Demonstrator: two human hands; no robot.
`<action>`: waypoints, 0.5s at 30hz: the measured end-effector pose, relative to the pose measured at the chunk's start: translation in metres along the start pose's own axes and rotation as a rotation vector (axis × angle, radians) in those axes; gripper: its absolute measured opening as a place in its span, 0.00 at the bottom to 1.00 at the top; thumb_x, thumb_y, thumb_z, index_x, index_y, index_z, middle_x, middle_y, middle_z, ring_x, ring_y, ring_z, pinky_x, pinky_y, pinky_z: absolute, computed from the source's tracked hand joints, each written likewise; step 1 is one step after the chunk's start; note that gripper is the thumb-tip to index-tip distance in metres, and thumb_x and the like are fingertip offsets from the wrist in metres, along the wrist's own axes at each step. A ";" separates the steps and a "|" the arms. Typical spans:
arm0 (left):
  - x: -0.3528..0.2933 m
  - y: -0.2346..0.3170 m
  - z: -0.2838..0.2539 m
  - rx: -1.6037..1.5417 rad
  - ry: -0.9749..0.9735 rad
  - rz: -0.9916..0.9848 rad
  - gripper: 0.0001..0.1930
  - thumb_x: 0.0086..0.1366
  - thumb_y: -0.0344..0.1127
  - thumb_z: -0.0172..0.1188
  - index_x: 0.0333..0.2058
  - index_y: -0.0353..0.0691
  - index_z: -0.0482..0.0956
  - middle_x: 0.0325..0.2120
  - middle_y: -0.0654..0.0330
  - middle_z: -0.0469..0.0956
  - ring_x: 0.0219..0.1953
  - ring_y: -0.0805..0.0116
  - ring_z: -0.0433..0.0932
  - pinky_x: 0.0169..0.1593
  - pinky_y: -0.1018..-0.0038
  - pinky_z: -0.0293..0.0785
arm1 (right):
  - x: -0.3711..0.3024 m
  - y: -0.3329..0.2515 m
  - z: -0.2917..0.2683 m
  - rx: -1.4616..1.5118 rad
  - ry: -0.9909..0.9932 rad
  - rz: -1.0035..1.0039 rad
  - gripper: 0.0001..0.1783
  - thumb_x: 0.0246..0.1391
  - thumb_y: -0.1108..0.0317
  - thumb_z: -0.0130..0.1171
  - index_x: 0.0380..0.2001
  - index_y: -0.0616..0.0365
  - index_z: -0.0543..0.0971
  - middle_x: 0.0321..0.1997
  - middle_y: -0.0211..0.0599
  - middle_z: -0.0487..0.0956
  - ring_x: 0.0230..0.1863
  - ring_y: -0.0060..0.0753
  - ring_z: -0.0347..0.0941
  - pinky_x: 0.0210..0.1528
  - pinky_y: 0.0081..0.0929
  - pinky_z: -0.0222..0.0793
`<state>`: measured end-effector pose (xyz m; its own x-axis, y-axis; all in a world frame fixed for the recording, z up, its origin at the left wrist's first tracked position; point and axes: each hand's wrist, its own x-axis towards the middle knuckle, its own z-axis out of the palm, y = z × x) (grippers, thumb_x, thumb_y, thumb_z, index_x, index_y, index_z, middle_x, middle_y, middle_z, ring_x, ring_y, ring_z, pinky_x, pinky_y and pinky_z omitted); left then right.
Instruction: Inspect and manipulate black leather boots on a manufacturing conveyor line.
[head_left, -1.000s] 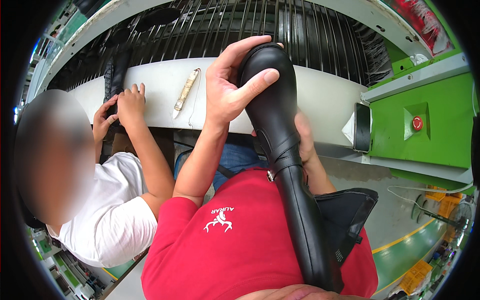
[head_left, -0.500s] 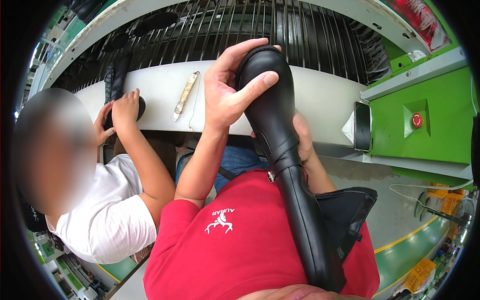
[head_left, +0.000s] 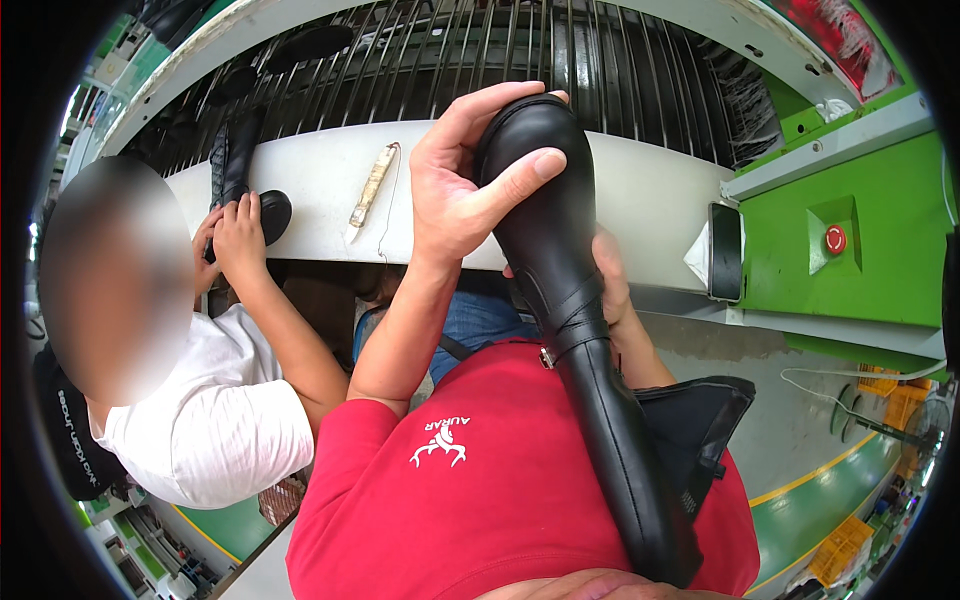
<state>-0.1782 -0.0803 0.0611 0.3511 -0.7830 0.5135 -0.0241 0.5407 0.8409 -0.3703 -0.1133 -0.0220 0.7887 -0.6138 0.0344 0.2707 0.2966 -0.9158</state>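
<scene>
1. Many slim metal rods [head_left: 480,50] run in a row behind one white counter [head_left: 650,200], smooth-topped and bowed along its rear edge.
2. At the counter's left end, one co-worker in a white shirt [head_left: 220,440] has two hands [head_left: 242,240] on one dark boot [head_left: 277,215], the nearer forearm angled in over the front edge; what the hidden fingertips do cannot be told.
3. One slender tool [head_left: 373,185], its handle wrapped in yellowish material, lies slantwise left of the counter's middle, one thin cord trailing toward the front edge.
4. One left hand [head_left: 450,200] reaches up over the front edge, forearm steep, thumb laid across the toe and fingers curled round the sole's rim, gripping.
5. One black boot [head_left: 550,230], smooth and leather-like, points its rounded toe over the counter's rear edge; its shaft slants down past the front edge against a red shirt [head_left: 480,490]. Crossed straps and one silver buckle [head_left: 547,358] mark the ankle.
6. One right hand [head_left: 612,270] clasps the ankle from beneath, most fingers hidden.
7. One black phone [head_left: 725,250] lies by the counter's front right corner, beside one green panel [head_left: 785,260] with one round red button [head_left: 835,240].
</scene>
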 end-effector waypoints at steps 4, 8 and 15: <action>0.001 0.002 0.003 -0.009 0.013 0.028 0.28 0.63 0.29 0.79 0.61 0.32 0.80 0.53 0.49 0.88 0.52 0.65 0.88 0.58 0.68 0.85 | 0.000 -0.001 -0.001 0.006 0.004 -0.025 0.60 0.63 0.19 0.48 0.69 0.72 0.68 0.51 0.56 0.84 0.48 0.43 0.87 0.46 0.31 0.85; 0.000 0.004 0.005 -0.032 0.013 0.001 0.29 0.63 0.29 0.79 0.60 0.33 0.80 0.52 0.49 0.89 0.51 0.65 0.88 0.57 0.68 0.85 | -0.001 -0.003 -0.003 0.019 -0.017 -0.022 0.59 0.63 0.20 0.49 0.69 0.72 0.68 0.51 0.56 0.84 0.49 0.44 0.88 0.48 0.32 0.86; -0.004 0.007 0.008 0.003 0.019 0.012 0.30 0.62 0.30 0.81 0.61 0.35 0.80 0.49 0.51 0.89 0.50 0.66 0.88 0.56 0.69 0.85 | -0.004 -0.006 -0.003 0.035 -0.064 -0.035 0.59 0.63 0.21 0.51 0.68 0.73 0.69 0.53 0.58 0.85 0.50 0.45 0.88 0.50 0.34 0.87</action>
<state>-0.1874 -0.0759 0.0662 0.3683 -0.7703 0.5207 -0.0312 0.5495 0.8349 -0.3774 -0.1150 -0.0176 0.8118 -0.5765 0.0932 0.3175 0.3017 -0.8990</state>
